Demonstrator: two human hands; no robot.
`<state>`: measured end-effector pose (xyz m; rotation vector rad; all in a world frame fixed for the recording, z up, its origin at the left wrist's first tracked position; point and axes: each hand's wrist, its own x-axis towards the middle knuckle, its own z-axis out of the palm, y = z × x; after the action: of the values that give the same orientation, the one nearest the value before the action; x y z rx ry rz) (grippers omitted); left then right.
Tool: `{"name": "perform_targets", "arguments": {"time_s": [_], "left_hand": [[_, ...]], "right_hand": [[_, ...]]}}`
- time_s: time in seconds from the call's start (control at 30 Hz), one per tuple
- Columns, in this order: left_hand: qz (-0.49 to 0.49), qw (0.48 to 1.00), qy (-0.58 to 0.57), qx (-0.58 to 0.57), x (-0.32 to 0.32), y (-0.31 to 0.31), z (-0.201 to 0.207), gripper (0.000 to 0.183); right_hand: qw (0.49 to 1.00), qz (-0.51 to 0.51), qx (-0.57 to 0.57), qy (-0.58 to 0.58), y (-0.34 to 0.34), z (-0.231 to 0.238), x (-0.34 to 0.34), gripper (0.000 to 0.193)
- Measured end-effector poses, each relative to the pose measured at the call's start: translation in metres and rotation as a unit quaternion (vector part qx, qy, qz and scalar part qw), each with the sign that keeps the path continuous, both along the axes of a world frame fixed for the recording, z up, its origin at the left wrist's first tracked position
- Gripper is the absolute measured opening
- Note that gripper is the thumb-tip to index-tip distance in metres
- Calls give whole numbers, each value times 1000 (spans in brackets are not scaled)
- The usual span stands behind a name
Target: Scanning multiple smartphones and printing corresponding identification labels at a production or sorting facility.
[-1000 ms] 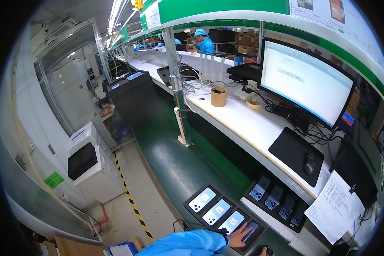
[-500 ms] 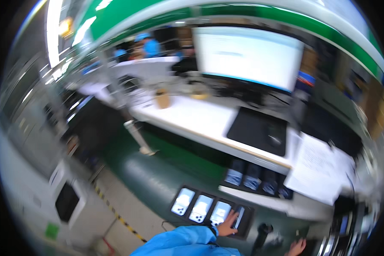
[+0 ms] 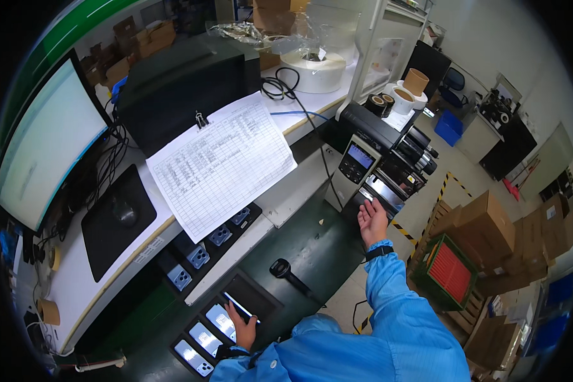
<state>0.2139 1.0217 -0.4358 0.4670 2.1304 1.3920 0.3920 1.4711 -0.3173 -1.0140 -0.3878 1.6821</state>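
Phone [image 3: 238,307], tilted on edge in the black tray [image 3: 261,299] on the green bench, is pinched by the fingers of the left hand [image 3: 242,326]. 3 more phones [image 3: 205,337] lie flat in the tray beside it. Barcode scanner [image 3: 285,272] lies nearby. Farther off, the right hand [image 3: 372,219] is open, palm up, at the label printer's [image 3: 379,162] outlet.

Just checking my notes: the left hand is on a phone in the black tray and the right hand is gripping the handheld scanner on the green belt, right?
Not quite. In the head view the right hand is open at the label printer's outlet, not on the scanner, which lies untouched on the green belt. The left hand is on a phone in the black tray.
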Motion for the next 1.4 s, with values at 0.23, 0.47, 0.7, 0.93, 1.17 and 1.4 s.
{"name": "perform_targets", "arguments": {"time_s": [0.23,0.47,0.7,0.93,1.17,1.4], "left_hand": [[5,998,26,54,8,-40,-41,100],[14,999,30,3,22,-14,-14,99],[50,998,13,18,20,-12,-18,96],[48,999,14,9,15,-11,-9,96],[50,999,17,-4,16,-9,-9,97],[65,997,29,-1,20,-9,-17,97]], "right_hand": [[920,304,88,232,25,-36,-14,18],[992,80,62,75,65,-25,27,23],[988,133,49,62,57,-17,-31,20],[993,88,77,11,66,-26,-22,27],[960,136,235,-71,133,-100,11,21],[965,193,140,109,134,-83,0,13]]}}
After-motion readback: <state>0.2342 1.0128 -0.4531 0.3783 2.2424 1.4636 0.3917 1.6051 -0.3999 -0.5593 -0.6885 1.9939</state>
